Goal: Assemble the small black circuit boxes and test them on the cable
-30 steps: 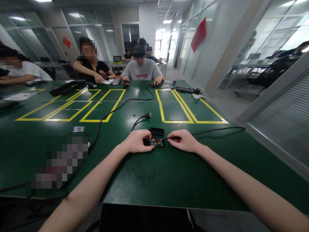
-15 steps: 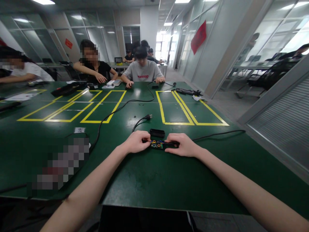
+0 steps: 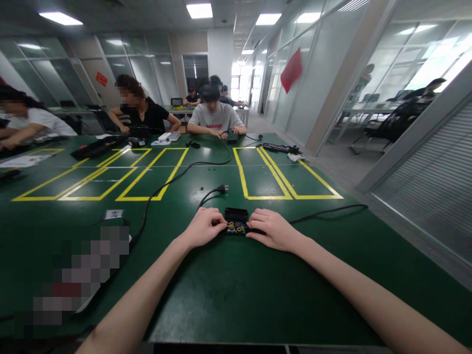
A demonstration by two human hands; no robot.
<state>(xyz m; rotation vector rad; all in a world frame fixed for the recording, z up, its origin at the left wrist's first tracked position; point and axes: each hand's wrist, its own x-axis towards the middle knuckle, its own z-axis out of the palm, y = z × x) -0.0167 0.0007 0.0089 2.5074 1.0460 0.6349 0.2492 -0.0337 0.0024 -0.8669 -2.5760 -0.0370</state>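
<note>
An open black case with a circuit board (image 3: 236,228) inside lies on the green table, its coils and coloured wires showing. My left hand (image 3: 206,226) pinches the left end of this case. At the right end, my right hand (image 3: 272,229) has its thumb and fingers closed around the edge. An empty black cover (image 3: 236,214) sits just behind the board, hollow side up, between my hands. A black cable with a plug (image 3: 222,189) lies beyond my left hand.
Yellow tape outlines (image 3: 269,197) mark the green table (image 3: 258,305). A long black cable (image 3: 146,209) curves across the left side. A blurred-out object (image 3: 88,270) is at left, by a label (image 3: 114,214). People sit opposite; a folded tripod (image 3: 282,148) lies at the far edge.
The view has tilted up slightly. My right hand has shifted along the case, its fingers now straighter, and the cover and board appear closer together. The people opposite have moved their arms.
</note>
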